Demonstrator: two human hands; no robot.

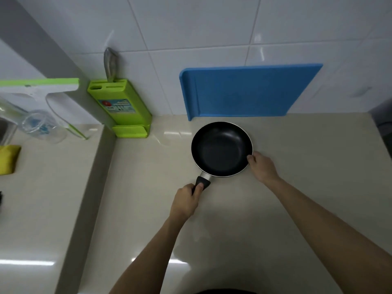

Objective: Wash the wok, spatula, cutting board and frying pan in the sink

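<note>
Frying pan (pixel 221 148): black, upright on the beige counter (pixel 297 187), just before the cutting board.
Left hand (pixel 186 201): fingers curled round the pan's black handle (pixel 202 183).
Right hand (pixel 263 166): fingertips pinching the pan's right rim.
Cutting board (pixel 248 92): blue, leaning on the tiled wall (pixel 191 28).
Knife block (pixel 121 111): green, 1 handle protruding, left of the board.

Both forearms are showing bare to the elbows, no sleeves, no watch or rings on left hand (pixel 186 200) or right hand (pixel 263 166); dark garment (pixel 224 291) is peeking in at near edge.
</note>
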